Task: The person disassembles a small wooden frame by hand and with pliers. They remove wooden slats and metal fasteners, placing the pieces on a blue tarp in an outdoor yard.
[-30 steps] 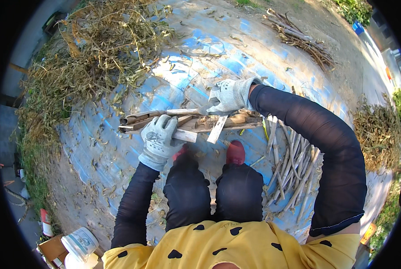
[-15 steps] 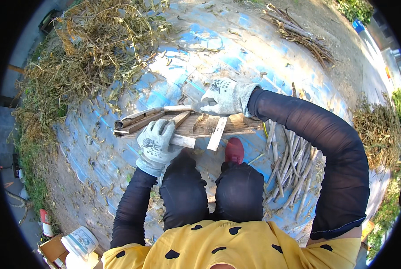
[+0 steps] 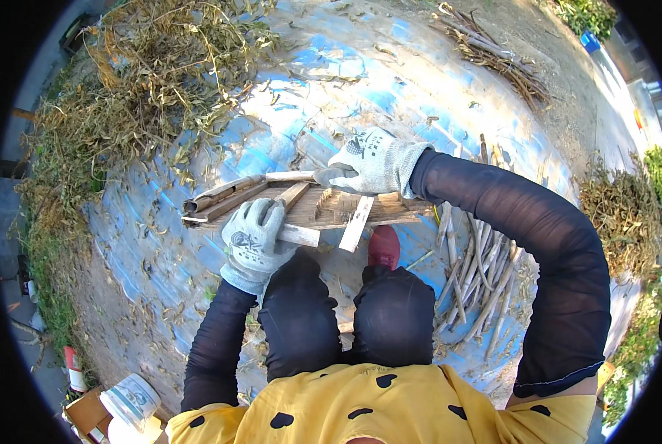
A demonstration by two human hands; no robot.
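A weathered wooden board (image 3: 390, 212) with loose slats on it lies across in front of my knees. My left hand (image 3: 253, 244), in a grey glove, curls its fingers over a slat at the board's near left; a pale slat end (image 3: 299, 234) sticks out beside it. My right hand (image 3: 372, 163), gloved too, is closed at the far edge, with its thumb and fingertips against the end of a thin wooden strip (image 3: 290, 176). The palm side of both hands is hidden. Another pale slat (image 3: 355, 223) slants over the near edge between my hands.
A bundle of cut sticks (image 3: 486, 274) lies right of my knees, another stick pile (image 3: 494, 55) at the far right. Dry plants (image 3: 146, 96) are heaped at the far left. Blue sheeting (image 3: 138, 244) covers the ground. A white bucket (image 3: 131, 399) stands at the near left.
Both hands and the board appear a few pixels further left in the picture. Their grips look the same.
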